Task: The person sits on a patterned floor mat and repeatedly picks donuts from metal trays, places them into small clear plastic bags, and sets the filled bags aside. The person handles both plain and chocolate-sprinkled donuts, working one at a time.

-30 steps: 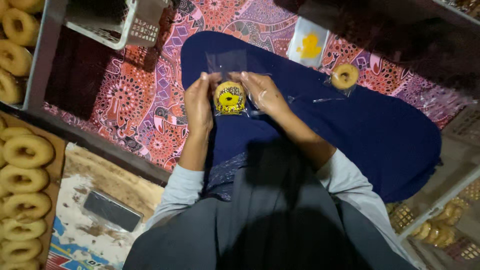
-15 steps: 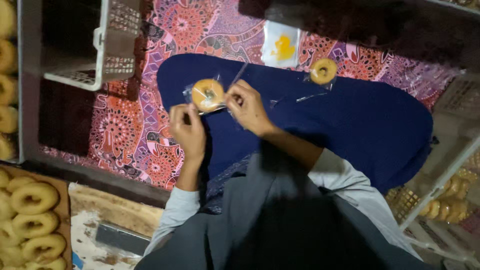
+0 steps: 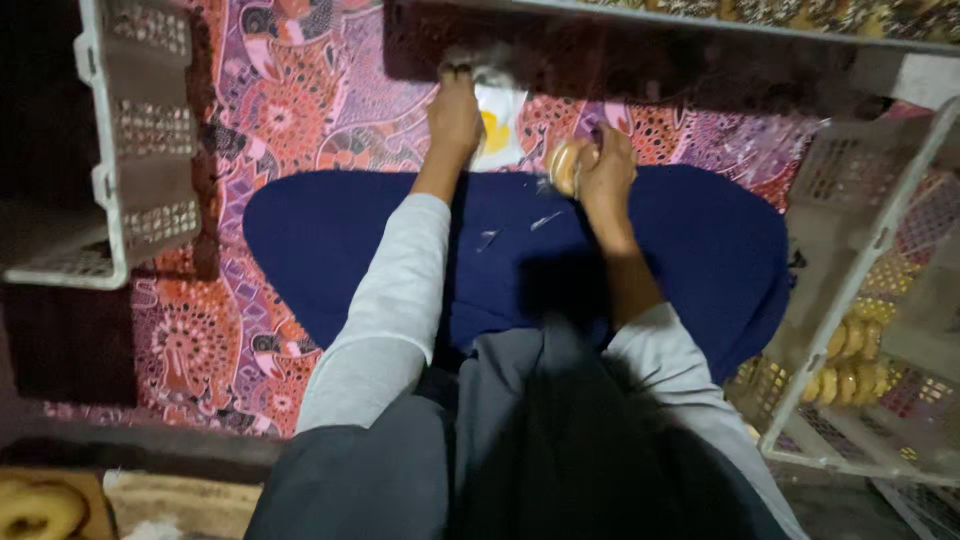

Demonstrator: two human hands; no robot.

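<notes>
My left hand reaches forward over my blue-clothed lap to a small pile of clear plastic bags with a yellow print on the patterned mat. Its fingertips are curled on the pile's far edge. My right hand hovers just right of the bags, closed around a golden ring doughnut. A few scraps of clear plastic lie on the blue cloth between my arms.
A white slotted crate stands on the left. Another crate on the right holds several doughnuts. A dark shelf edge crosses the top. A doughnut on a board shows at the bottom left. Red-purple mat lies underneath.
The bagged doughnut both hands held is gone from them. My left hand has stretched forward to the bag pile. My right hand has picked up the bare doughnut. The view shifted right.
</notes>
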